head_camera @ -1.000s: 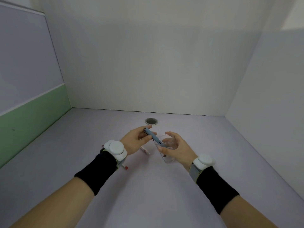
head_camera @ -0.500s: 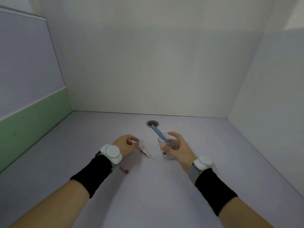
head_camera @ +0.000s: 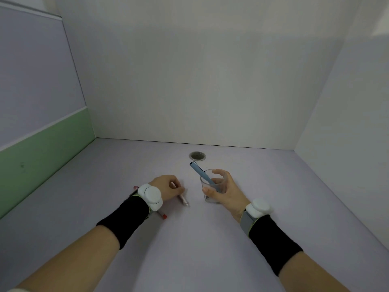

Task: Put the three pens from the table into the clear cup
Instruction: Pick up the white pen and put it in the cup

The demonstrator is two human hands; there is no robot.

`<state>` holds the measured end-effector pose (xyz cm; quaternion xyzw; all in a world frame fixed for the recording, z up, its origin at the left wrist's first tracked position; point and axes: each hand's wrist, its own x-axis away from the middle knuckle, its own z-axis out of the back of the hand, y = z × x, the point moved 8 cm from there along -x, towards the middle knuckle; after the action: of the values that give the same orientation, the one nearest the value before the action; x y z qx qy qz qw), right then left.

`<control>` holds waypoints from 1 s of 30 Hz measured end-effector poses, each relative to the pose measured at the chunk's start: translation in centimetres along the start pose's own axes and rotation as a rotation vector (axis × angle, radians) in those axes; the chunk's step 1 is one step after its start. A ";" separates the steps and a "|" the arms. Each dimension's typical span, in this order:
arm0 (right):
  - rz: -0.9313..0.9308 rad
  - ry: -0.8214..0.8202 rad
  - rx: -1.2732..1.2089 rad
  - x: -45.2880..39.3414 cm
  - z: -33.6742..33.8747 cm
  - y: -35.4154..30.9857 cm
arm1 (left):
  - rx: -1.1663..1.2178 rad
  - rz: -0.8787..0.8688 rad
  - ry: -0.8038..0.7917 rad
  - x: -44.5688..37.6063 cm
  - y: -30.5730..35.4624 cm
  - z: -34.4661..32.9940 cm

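The clear cup point(head_camera: 207, 198) stands on the table, and my right hand point(head_camera: 226, 190) is wrapped around its right side. A blue-grey pen point(head_camera: 199, 171) leans in the cup, its upper end sticking out to the upper left. My left hand point(head_camera: 168, 187) rests on the table left of the cup, fingers closed on a pale pink pen point(head_camera: 183, 200) whose tip lies on the surface. A third pen with red ends point(head_camera: 163, 216) lies under my left wrist, mostly hidden.
A round grommet hole point(head_camera: 197, 155) sits in the table point(head_camera: 189, 249) behind the cup. White walls close the back and right; a grey and green panel stands on the left.
My left hand let go of the blue-grey pen in the cup, moved down left to the table and closed on the pink pen. My right hand stayed on the cup.
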<state>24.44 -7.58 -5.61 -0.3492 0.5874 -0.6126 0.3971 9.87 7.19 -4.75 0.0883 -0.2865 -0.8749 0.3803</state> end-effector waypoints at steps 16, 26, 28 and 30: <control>0.004 -0.006 -0.016 0.0 -0.4 -0.1 | 0.065 0.054 0.108 0.3 -0.9 1.8; 0.012 0.002 -0.014 0.1 -0.3 -0.1 | 0.062 0.142 0.098 0.2 -0.8 1.6; 0.015 0.000 -0.018 0.2 -0.3 -0.2 | 0.013 0.139 0.088 0.1 -0.5 1.5; 0.016 -0.004 -0.029 0.3 -0.2 -0.2 | -0.016 0.135 0.067 0.1 -0.2 1.2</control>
<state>24.08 -7.72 -5.47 -0.3514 0.5983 -0.6001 0.3981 9.25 7.77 -3.81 0.0949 -0.2718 -0.8461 0.4485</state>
